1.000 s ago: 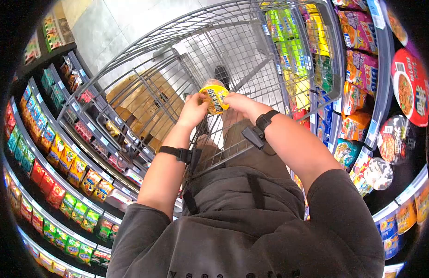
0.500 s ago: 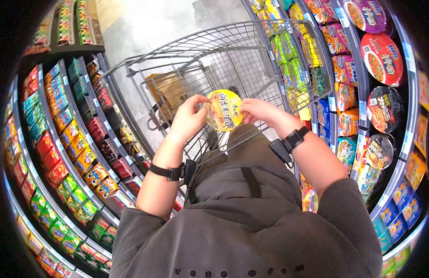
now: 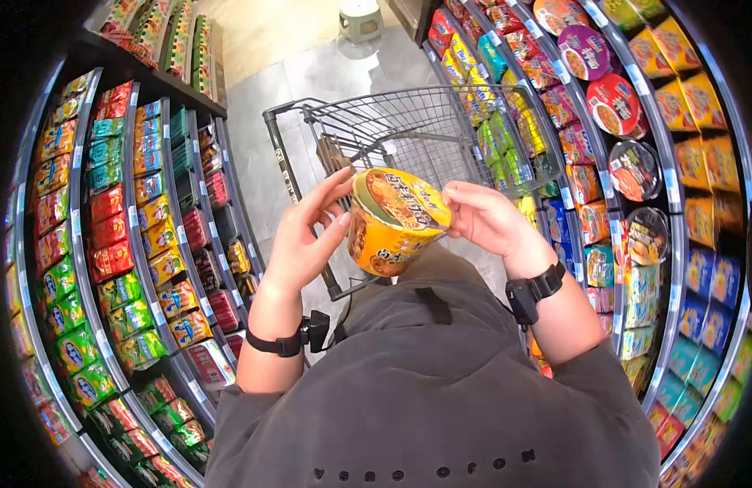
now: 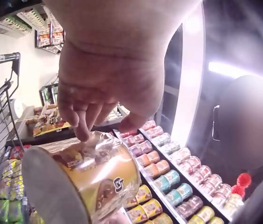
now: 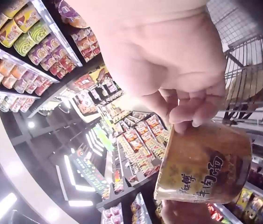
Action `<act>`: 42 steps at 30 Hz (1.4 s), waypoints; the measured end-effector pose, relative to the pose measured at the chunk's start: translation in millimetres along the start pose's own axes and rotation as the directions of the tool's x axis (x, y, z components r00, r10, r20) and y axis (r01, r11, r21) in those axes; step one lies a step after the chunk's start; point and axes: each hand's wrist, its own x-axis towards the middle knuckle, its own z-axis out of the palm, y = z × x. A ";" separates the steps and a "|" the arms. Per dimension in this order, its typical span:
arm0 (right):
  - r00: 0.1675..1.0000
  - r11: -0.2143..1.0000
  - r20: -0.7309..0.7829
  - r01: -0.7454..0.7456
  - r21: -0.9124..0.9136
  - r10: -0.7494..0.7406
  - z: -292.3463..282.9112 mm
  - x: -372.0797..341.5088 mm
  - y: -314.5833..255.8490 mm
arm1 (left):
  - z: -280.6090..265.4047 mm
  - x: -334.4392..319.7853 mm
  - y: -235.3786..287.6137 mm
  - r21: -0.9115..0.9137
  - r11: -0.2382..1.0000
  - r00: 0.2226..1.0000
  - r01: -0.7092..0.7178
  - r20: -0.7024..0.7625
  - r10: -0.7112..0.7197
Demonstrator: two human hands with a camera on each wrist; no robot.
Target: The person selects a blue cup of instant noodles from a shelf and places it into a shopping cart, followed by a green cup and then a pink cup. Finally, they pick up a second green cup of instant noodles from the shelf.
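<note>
A yellow instant noodle cup (image 3: 396,224), in shiny clear film, is held tilted between the hands in the head view, with printed lid and side showing. My right hand (image 3: 494,224) pinches its right edge by the rim. On the other side, my left hand (image 3: 307,236) has its fingers spread and fairly straight, fingertips by the cup's left side. In the left wrist view one fingertip of the left hand (image 4: 108,79) touches the film on the cup (image 4: 98,172). The right wrist view shows curled fingers of the right hand (image 5: 173,70) at the cup's edge (image 5: 206,163).
A wire shopping cart (image 3: 408,122) stands in front, with a brown bag (image 3: 334,154) partly visible at its left side. Shelves of colourful packets (image 3: 156,236) line the left; noodle bowls (image 3: 613,104) and packs fill the right. A stool (image 3: 360,23) stands farther along the aisle.
The cup has come closer to the head camera and turned so its side shows. My left fingers have spread from their earlier grip at the rim. The cart sits higher in view and the shelves have shifted.
</note>
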 end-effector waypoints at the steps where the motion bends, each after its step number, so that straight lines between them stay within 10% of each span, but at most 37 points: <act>1: 1.000 0.999 -0.003 0.019 0.050 -0.019 7.5 -6.9 4.6 | -4.3 -8.5 3.9 0.115 0.986 0.993 -0.120 0.014 0.119; 7: 0.991 0.973 0.079 0.092 0.212 -0.111 63.0 -43.6 27.3 | -7.6 -45.9 13.3 0.242 0.924 0.955 -0.298 0.075 0.288; 9: 0.988 0.973 0.024 0.145 0.178 -0.152 81.6 -55.3 33.7 | -2.1 -51.7 15.0 -0.071 0.959 0.960 -0.273 0.047 0.276; 19: 0.961 0.924 0.028 0.257 0.284 -0.276 110.1 -100.9 59.4 | 10.5 -57.2 30.6 -0.399 0.909 0.918 -0.120 0.305 0.255; 31: 0.798 0.793 -0.021 0.595 -0.130 -0.602 119.8 -167.5 42.2 | 68.5 -28.9 54.6 -0.464 0.874 0.919 -0.146 0.264 0.294; 42: 0.741 0.748 -0.160 0.594 -0.297 -0.652 49.7 -293.8 71.0 | 204.2 -3.3 116.4 -0.488 0.869 0.815 -0.077 0.471 0.337</act>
